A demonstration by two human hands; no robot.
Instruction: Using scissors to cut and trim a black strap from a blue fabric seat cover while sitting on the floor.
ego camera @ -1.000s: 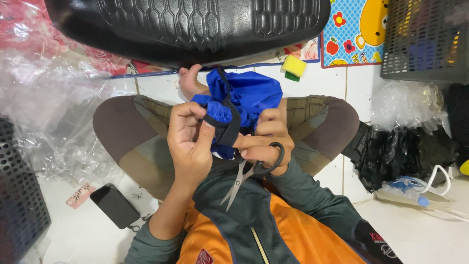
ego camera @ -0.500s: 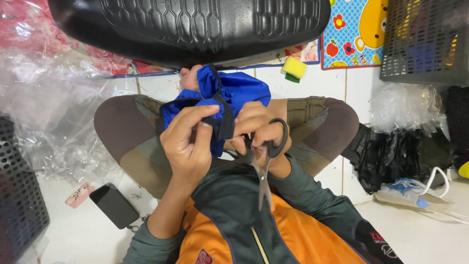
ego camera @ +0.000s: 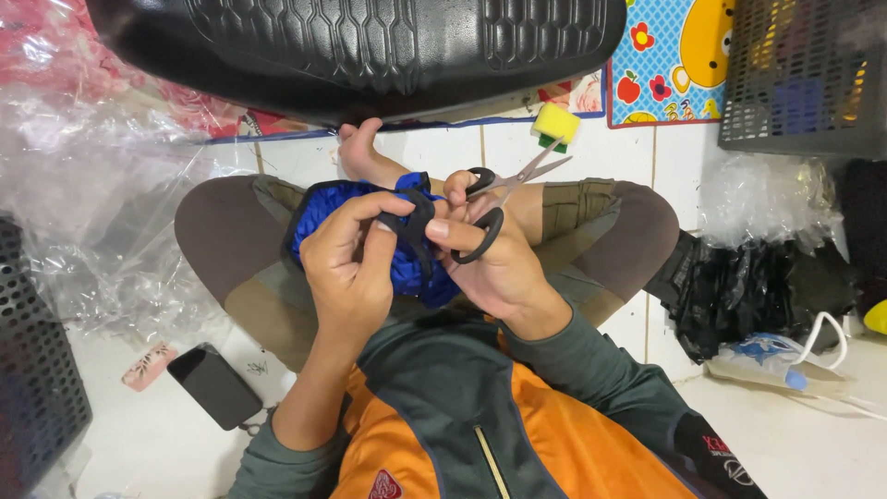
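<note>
Down at six o'clock, closest in, the orange and dark green jacket, both sleeves running up toward the work. Just above centre, the left hand is curled tight, fingers pinching the black strap where it crosses the blue fabric piece, which is bunched in the lap between the knees. Beside it at three o'clock, touching the same bundle, the right hand has thumb and fingers threaded through the black loops of the scissors; the grip is closed on the handles while the blades stand narrowly parted, tips aimed out toward one o'clock, clear of the cloth.

The blades aren't on the fabric at this instant, so my read is that the careful way through this trimming is to keep that left pinch taut on the strap, bring the points round to the exact spot, and snip close with the tips only, left fingertips well back from the edge. Slack cloth would fold into the bite, I'd say.

Further out, a bare foot pokes up at twelve o'clock behind the bundle. At eight o'clock a dark phone lies on the white tiled floor. Crinkled clear plastic spreads at nine o'clock, a black plastic bag at three. Farthest away, a yellow sponge at one o'clock and the big black motorcycle seat across the top.
</note>
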